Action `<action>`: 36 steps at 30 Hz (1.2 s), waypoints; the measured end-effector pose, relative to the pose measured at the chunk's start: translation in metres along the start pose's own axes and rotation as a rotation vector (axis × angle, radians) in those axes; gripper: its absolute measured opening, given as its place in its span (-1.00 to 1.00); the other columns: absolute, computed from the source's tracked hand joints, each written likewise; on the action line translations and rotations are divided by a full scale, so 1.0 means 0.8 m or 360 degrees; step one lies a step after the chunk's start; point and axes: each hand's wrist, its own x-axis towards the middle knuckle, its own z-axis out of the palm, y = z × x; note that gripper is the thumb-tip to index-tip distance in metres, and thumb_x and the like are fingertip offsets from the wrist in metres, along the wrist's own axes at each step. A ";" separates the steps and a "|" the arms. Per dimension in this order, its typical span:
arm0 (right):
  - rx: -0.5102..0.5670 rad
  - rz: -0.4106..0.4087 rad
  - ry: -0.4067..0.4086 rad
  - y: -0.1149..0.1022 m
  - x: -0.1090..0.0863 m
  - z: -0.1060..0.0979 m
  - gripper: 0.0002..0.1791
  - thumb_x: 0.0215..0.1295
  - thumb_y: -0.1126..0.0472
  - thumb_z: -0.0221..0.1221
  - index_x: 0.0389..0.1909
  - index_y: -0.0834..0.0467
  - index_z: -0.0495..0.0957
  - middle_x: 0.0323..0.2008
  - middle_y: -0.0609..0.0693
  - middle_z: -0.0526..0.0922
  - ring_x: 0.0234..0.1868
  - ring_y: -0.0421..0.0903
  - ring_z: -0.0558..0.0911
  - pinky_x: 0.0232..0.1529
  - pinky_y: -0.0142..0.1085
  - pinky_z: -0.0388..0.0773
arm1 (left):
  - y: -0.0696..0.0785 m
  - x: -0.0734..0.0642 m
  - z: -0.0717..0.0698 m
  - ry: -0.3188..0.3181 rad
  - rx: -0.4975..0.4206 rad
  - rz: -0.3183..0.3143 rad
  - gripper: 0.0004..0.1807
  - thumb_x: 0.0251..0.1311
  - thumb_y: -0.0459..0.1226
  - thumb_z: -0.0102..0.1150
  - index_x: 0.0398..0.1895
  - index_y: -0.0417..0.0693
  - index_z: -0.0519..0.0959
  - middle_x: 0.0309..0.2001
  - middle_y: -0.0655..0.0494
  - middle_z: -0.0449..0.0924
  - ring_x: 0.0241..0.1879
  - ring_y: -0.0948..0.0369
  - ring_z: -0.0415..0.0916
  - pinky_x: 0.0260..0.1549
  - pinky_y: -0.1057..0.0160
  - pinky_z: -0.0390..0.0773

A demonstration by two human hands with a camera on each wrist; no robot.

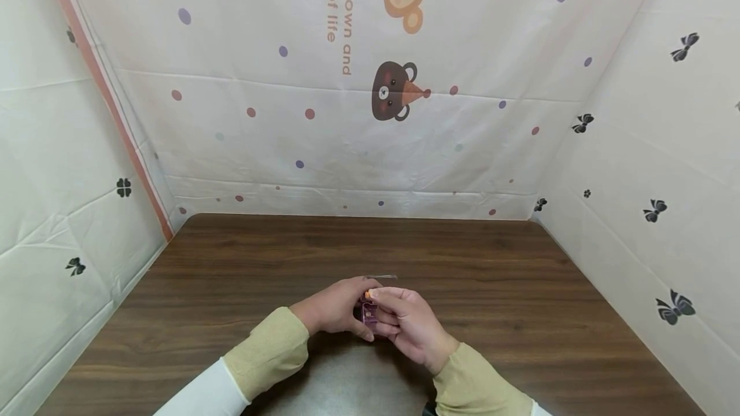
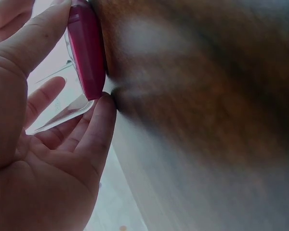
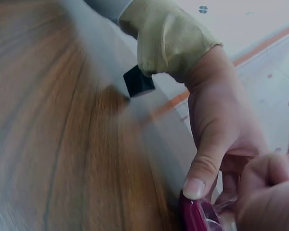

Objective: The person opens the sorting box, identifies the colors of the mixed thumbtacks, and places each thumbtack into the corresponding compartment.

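A small magenta case (image 2: 88,55) with a raised clear lid (image 2: 72,107) rests at the wooden table, its lit inside (image 1: 369,317) partly covered by fingers. My left hand (image 1: 335,308) grips the case from the left, thumb on the near side and fingers round the far side. In the right wrist view the left thumb presses the case edge (image 3: 194,215). My right hand (image 1: 415,325) pinches a small orange piece (image 1: 368,295) between thumb and index finger, just above the case. Its other fingers curl beside the case; the piece's exact kind is too small to tell.
The brown wooden table (image 1: 266,255) stretches around both hands. A white patterned cloth (image 1: 324,140) hangs behind it, with more cloth (image 1: 624,236) along the sides. A dark block-shaped item (image 3: 138,82) shows by the left sleeve in the right wrist view.
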 end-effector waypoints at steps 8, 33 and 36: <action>-0.0484 0.0097 0.0354 -0.003 0.007 0.000 -0.84 0.34 0.27 0.29 -0.22 0.31 0.72 -0.36 -0.02 0.73 -0.33 -0.21 0.68 -0.30 -0.34 0.68 | 0.001 0.001 -0.003 -0.0051 -0.0020 -0.0067 -0.19 -0.15 -0.02 0.69 0.24 0.14 0.51 0.13 0.24 0.57 0.13 0.28 0.50 0.20 0.21 0.50; -0.2329 -0.0348 0.0269 -0.004 0.011 0.005 -0.82 0.11 0.33 0.34 -0.63 0.08 0.68 -0.77 -0.29 0.47 -0.71 -0.41 0.33 -0.64 -0.47 0.32 | 0.001 -0.003 -0.005 -0.0062 -0.0041 -0.0059 -0.20 -0.15 -0.02 0.69 0.23 0.16 0.52 0.05 0.20 0.57 -0.02 0.27 0.53 0.03 0.24 0.55; -0.2422 -0.0367 0.0243 -0.002 0.011 0.006 -0.82 0.09 0.32 0.34 -0.64 0.05 0.67 -0.76 -0.28 0.50 -0.69 -0.40 0.33 -0.61 -0.46 0.34 | 0.001 -0.003 -0.006 -0.0062 -0.0040 -0.0062 -0.19 -0.15 -0.04 0.69 0.25 0.14 0.51 0.05 0.19 0.57 -0.03 0.27 0.53 0.03 0.23 0.55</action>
